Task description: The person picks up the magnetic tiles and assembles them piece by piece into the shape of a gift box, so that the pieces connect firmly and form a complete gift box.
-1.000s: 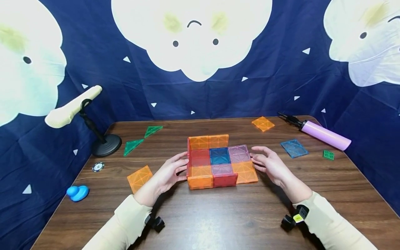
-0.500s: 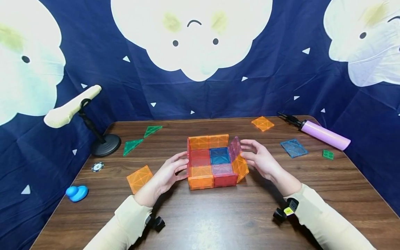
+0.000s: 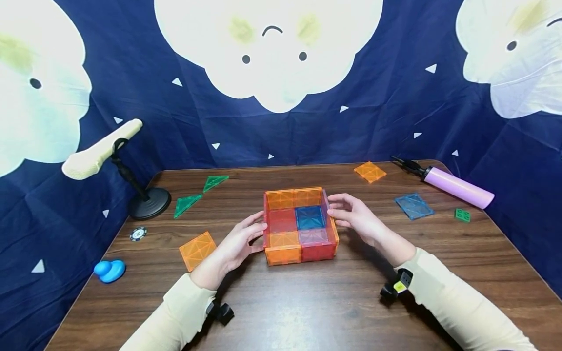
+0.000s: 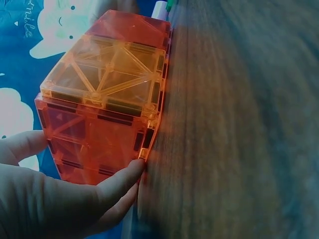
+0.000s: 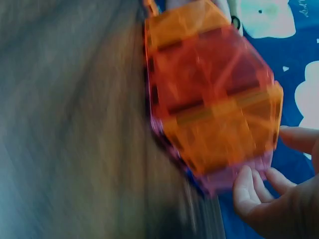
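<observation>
1. And the right wall is up! A second ago the pink and orange tiles lay flat on the table [image 3: 307, 312]; half a second ago they were tilting; now they stand upright, closing the tile box [image 3: 300, 225].
2. Head view: the box sits mid-table with 4 walls and a red, blue, orange and pink floor. The left hand [image 3: 237, 243] presses relaxed, straight fingers on the left wall. The right hand [image 3: 353, 217] lays extended fingers against the right wall, clenching nothing. Loose around them: an orange tile [image 3: 197, 250], 2 green triangles [image 3: 187, 204], a blue tile [image 3: 413, 205], a pink pump [image 3: 458, 187] and a microphone stand [image 3: 147, 202].
3. Left wrist view: the fingers [image 4: 119, 181] touch the orange wall's lower corner, flat against it.
4. Right wrist view: blurred, but fingertips [image 5: 246, 184] meet the pink wall's edge, hand loose.
</observation>
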Demonstrator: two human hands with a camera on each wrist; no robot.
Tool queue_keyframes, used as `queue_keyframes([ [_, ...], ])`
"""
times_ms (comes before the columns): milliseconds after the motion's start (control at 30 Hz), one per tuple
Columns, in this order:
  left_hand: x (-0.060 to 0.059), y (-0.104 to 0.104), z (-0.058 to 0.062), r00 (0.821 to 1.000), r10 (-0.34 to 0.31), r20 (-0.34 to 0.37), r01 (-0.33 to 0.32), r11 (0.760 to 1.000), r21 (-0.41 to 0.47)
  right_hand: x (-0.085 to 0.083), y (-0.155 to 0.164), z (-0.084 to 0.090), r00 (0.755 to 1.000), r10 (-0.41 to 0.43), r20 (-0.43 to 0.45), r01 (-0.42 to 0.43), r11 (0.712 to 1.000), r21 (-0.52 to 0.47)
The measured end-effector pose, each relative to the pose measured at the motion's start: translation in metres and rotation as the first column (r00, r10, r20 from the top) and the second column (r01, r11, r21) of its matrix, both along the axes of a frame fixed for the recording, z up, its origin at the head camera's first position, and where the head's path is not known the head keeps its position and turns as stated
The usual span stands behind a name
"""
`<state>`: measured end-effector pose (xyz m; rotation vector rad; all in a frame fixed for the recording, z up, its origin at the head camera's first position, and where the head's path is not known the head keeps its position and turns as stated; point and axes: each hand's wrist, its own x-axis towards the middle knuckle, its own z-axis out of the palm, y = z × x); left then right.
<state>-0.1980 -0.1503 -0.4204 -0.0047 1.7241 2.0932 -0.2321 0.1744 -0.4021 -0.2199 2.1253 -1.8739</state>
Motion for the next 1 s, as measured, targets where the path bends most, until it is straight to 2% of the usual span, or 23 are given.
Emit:
queue_keyframes([
  [167, 0.001, 0.000, 0.001, 1.000, 0.016, 0.000, -0.016, 1.000, 0.003, -0.034, 0.011, 0.003, 0.998, -0.041, -0.043, 0.046, 0.990, 0.130],
  [233, 0.001, 0.000, 0.001, 1.000, 0.017, 0.001, -0.017, 1.000, 0.000, -0.051, 0.018, 0.002, 0.990, -0.085, -0.113, 0.110, 0.964, 0.242],
  [300, 0.001, 0.000, 0.001, 1.000, 0.014, 0.002, -0.014, 1.000, 0.000, -0.069, 0.026, 0.000, 0.973, -0.104, -0.207, 0.178, 0.908, 0.380],
  [400, 0.000, -0.001, 0.000, 1.000, 0.010, 0.000, -0.010, 1.000, 0.010, -0.094, 0.041, -0.006, 0.940, -0.068, -0.334, 0.264, 0.768, 0.584],
  [500, -0.002, -0.001, -0.001, 1.000, -0.007, 0.000, 0.007, 0.999, 0.033, -0.112, 0.056, -0.013, 0.925, -0.003, -0.379, 0.288, 0.655, 0.698],
  [567, -0.003, -0.002, -0.001, 1.000, -0.022, -0.001, 0.022, 0.999, 0.047, -0.119, 0.064, -0.017, 0.933, 0.029, -0.359, 0.271, 0.599, 0.753],
  [667, -0.005, -0.004, 0.000, 0.999, -0.043, -0.001, 0.043, 0.997, 0.056, -0.123, 0.070, -0.020, 0.945, 0.069, -0.319, 0.233, 0.543, 0.807],
  [767, -0.007, -0.005, 0.000, 0.999, -0.053, 0.000, 0.053, 0.996, 0.070, -0.119, 0.072, -0.020, 0.947, 0.109, -0.303, 0.207, 0.516, 0.831],
  [900, -0.009, -0.004, 0.000, 0.998, -0.064, 0.003, 0.064, 0.995, 0.082, -0.105, 0.067, -0.017, 0.925, 0.194, -0.325, 0.191, 0.501, 0.844],
  [1000, -0.010, -0.003, 0.000, 0.998, -0.068, 0.005, 0.068, 0.995, 0.079, -0.089, 0.063, -0.015, 0.898, 0.276, -0.343, 0.181, 0.478, 0.859],
])
